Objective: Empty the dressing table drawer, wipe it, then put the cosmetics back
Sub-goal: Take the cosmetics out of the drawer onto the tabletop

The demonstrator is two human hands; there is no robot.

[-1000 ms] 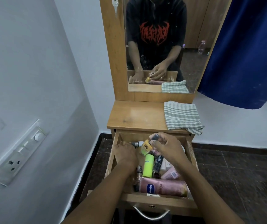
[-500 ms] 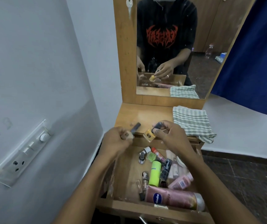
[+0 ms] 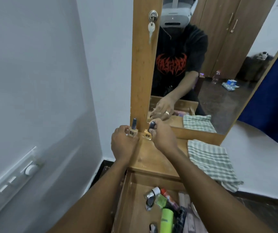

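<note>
Two small nail polish bottles with dark caps stand at the back left of the dressing table top (image 3: 153, 158), against the mirror frame. My left hand (image 3: 121, 143) grips the left bottle (image 3: 133, 130) at its base. My right hand (image 3: 161, 135) pinches the right bottle (image 3: 149, 132) at its cap and neck. Below my arms the open drawer (image 3: 126, 199) holds several cosmetics, among them a lime green tube (image 3: 166, 219), a red tube (image 3: 168, 197) and a silver-capped item (image 3: 150, 195).
A folded green-and-white checked cloth (image 3: 210, 162) lies on the right of the table top and hangs over its edge. The mirror (image 3: 202, 64) rises behind, a key (image 3: 151, 29) hanging in its frame. A switch panel (image 3: 8, 184) is on the left wall, a blue curtain (image 3: 276, 98) at right.
Both hands have lifted from the drawer and moved to the back left of the table top, each carrying a nail polish bottle; the bottles now stand upright by the mirror frame.
</note>
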